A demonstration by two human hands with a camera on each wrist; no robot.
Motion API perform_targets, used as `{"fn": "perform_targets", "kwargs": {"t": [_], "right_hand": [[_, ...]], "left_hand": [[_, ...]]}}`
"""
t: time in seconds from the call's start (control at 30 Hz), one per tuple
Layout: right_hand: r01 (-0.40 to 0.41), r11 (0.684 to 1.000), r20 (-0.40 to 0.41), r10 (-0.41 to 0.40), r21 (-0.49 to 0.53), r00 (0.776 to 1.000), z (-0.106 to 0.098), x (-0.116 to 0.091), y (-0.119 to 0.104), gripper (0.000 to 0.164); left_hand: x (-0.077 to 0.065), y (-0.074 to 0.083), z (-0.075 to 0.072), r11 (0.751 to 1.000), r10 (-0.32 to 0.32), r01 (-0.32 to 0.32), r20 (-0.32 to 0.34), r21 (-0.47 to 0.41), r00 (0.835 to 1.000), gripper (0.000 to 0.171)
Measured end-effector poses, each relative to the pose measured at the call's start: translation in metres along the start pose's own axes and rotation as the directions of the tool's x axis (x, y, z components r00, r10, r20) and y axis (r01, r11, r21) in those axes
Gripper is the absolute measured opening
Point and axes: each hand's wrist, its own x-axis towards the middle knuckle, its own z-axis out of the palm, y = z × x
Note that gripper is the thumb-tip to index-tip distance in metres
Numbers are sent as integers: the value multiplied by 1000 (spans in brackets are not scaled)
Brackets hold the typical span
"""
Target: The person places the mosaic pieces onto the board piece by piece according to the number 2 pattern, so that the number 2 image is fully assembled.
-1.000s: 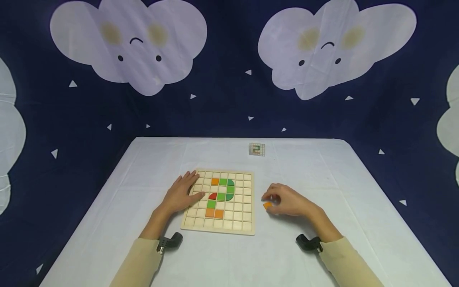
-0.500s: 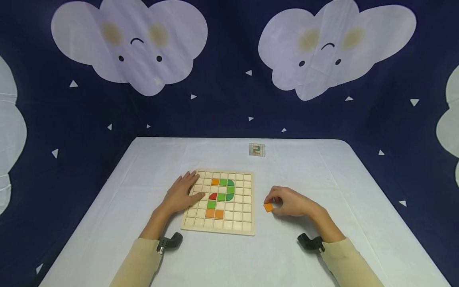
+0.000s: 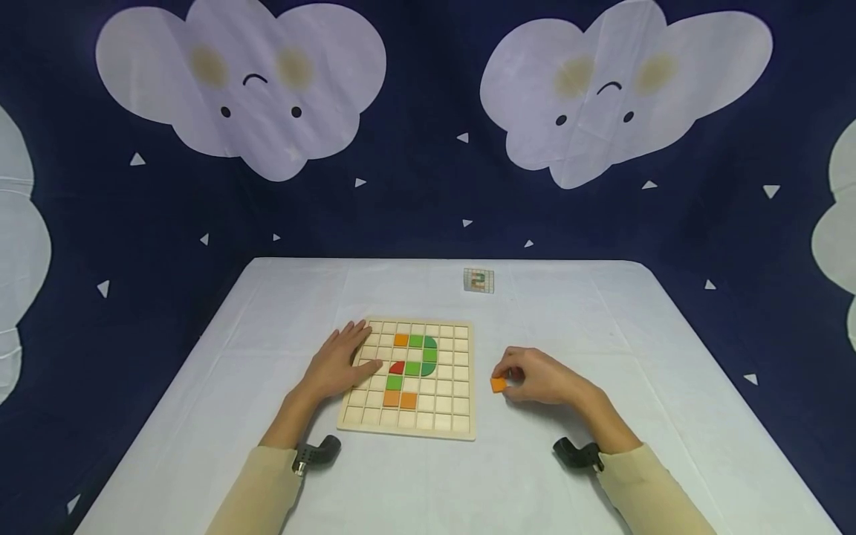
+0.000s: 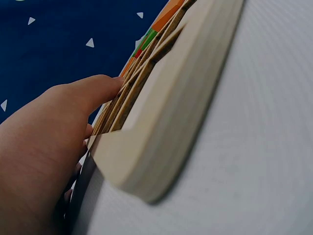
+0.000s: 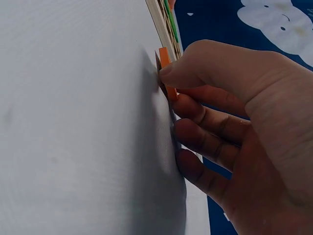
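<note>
A wooden grid board [image 3: 444,435] lies on the table, with square tiles in orange and green, a red quarter-round tile [image 3: 397,367] and dark green rounded tiles forming a curved figure. My left hand [image 3: 337,362] rests along its left side, fingers stretched out and thumb reaching over the grid; the left wrist view shows the thumb [image 4: 100,90] at the board's edge. To the right of the board, my right hand [image 3: 538,377] pinches an orange square tile [image 3: 498,385] between thumb and fingers. In the right wrist view that orange tile [image 5: 168,73] stands on edge, close over the tablecloth.
Toward the back of the white-covered table [image 3: 568,312] is a small card [image 3: 478,280] printed with a grid and a coloured figure. A dark blue curtain with clouds [image 3: 428,200] hangs behind the table. Both wrists carry black camera mounts [image 3: 574,452].
My right hand has shifted slightly, and the orange tile has turned and shows more between its fingers. The left hand and the board have stayed in place.
</note>
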Motion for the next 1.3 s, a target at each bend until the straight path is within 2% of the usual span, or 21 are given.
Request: {"fn": "perform_targets", "kwargs": {"t": [0.67,1.03,1.3], "right_hand": [[-2,999,-36,1,-43,999,9,12,-6,26],[38,998,-46,-40,-41,998,14,18,-10,26],[20,999,-43,-21,-34,999,13,18,-12,27]], "left_hand": [[-1,0,1,1000,0,0,-4,2,1000,84],[0,2,-1,1000,-5,5,-4,7,1000,83],[-1,2,-1,1000,5,-4,-9,6,1000,83]]}}
